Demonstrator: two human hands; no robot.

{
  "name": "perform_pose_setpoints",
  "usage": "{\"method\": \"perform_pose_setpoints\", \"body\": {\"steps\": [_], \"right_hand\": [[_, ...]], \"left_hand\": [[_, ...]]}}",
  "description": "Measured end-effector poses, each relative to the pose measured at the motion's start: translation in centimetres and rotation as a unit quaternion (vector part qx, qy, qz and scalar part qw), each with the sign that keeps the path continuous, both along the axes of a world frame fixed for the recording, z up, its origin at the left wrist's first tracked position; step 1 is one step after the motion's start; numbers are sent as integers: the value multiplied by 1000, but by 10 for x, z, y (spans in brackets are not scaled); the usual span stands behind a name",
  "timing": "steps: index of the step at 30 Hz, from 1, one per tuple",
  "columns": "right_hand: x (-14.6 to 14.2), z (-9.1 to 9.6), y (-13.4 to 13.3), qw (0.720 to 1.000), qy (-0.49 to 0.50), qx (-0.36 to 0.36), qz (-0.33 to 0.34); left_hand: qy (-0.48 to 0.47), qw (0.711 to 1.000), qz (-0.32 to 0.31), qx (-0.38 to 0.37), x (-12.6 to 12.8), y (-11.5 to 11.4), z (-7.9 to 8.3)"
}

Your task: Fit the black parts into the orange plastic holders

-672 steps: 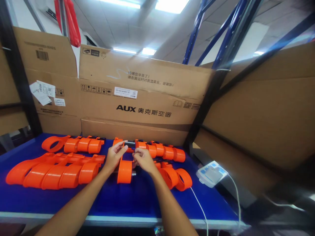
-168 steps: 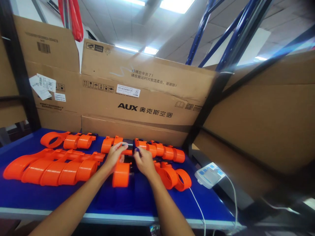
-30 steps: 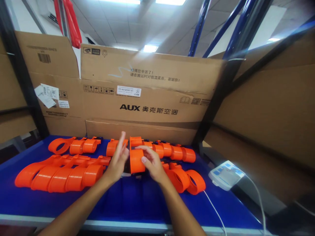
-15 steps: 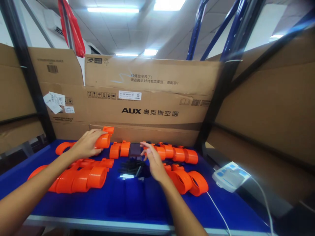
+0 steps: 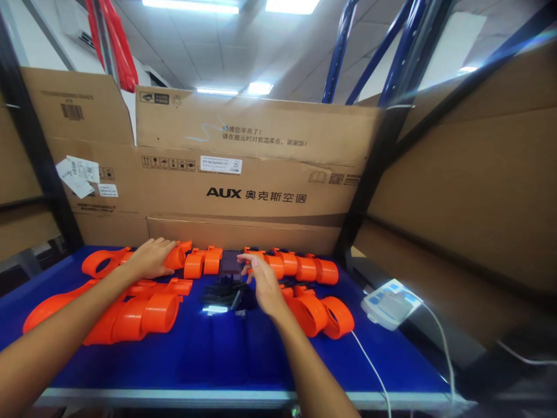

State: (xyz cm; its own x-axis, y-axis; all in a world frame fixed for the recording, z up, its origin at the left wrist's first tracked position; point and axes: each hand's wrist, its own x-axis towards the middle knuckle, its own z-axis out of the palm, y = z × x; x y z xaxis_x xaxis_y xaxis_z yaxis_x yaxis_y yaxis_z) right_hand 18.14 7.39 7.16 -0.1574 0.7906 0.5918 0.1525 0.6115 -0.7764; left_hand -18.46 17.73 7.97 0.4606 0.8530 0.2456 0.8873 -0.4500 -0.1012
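My left hand (image 5: 152,257) is wrapped over an orange plastic ring with a small tab (image 5: 176,257) in the back left row. The hand hides part of this ring and its neighbours. My right hand (image 5: 263,281) hovers right of a dark phone-like device (image 5: 231,264), its fingers apart and holding nothing I can see. Below the device lies a heap of thin black pieces (image 5: 221,295). Two orange rings (image 5: 203,262) stand between my left hand and the device. Beyond my right hand runs a row of orange rings with dark pieces on top (image 5: 305,268).
Several orange rings (image 5: 130,319) line the front left of the blue table (image 5: 209,363). More rings (image 5: 337,317) lie front right. A white device with blue buttons (image 5: 391,303) and a cable sits at the right edge. A cardboard wall (image 5: 256,223) and dark posts (image 5: 368,180) enclose the table.
My left hand has lowered the orange ring from above the table into the back left row. My right hand keeps nearly the same pose. The view has shifted slightly.
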Motion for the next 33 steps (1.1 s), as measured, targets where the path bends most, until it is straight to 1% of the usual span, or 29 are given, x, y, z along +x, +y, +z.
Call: {"method": "perform_pose_setpoints", "body": {"steps": [3, 6, 10, 12, 14, 18, 21, 23, 25, 27, 30, 32, 33], "right_hand": [[0, -1, 0, 1000, -1, 4, -1], [1, -1, 1, 1000, 13, 5, -9], [1, 0, 3, 999, 33, 3, -22], [1, -1, 3, 999, 34, 1, -19], [1, -2, 2, 999, 30, 2, -12], [3, -4, 3, 1000, 23, 8, -7], [4, -5, 4, 1000, 18, 12, -11], [4, -5, 5, 1000, 15, 18, -14], [4, -4, 4, 999, 12, 24, -18], [4, -4, 4, 999, 8, 27, -23], [3, -3, 4, 999, 2, 24, -33], [2, -4, 5, 999, -2, 18, -40], [1, -5, 6, 999, -2, 11, -43]], "left_hand": [[7, 999, -9, -30, -2, 1, -4], [-6, 999, -2, -36, -8, 3, -3], [-27, 998, 25, -52, -29, 5, 3], [-41, 996, 31, -67, -38, 5, 2], [-60, 995, 35, -67, -42, 4, -2], [-72, 996, 32, -37, -33, 3, -12], [-33, 999, 28, -19, -22, 1, -12], [-3, 999, 32, -16, -18, -2, -5], [9, 999, 48, -12, -17, -5, 8], [10, 998, 65, 0, -19, -10, 26], [17, 995, 91, 47, -15, -23, 59], [7, 990, 111, 90, -2, -39, 76], [-3, 989, 102, 110, 8, -50, 82]]}}
